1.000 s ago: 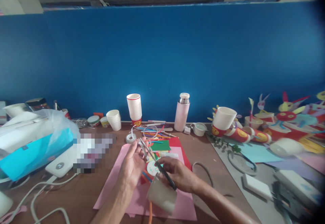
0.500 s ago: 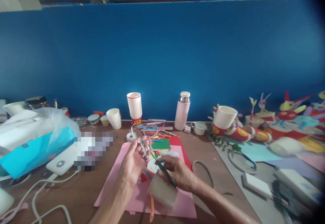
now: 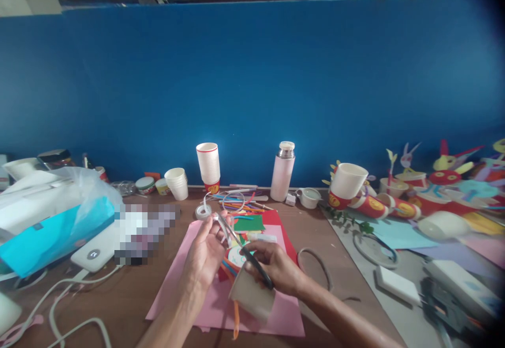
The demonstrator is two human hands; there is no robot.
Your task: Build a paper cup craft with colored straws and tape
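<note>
My left hand pinches a thin white strip between thumb and fingers. Scissors with black handles are gripped in my right hand, their blades pointing up and left against the strip at my left fingertips. Under my right hand a paper cup lies tilted on pink paper. An orange strip hangs out near the cup's rim. Between my hands sits a white round piece with a drawn face, partly covered by the scissors.
Behind the hands are a roll of white tape, stacked cups, a pink flask and coloured sticks. Plastic bags and a power bank lie left. Decorated cups and a white box are at the right.
The scissor blades have swung slightly and drawn closer together at the strip, and the fingers of my right hand have closed a little. My left hand has hardly moved.
</note>
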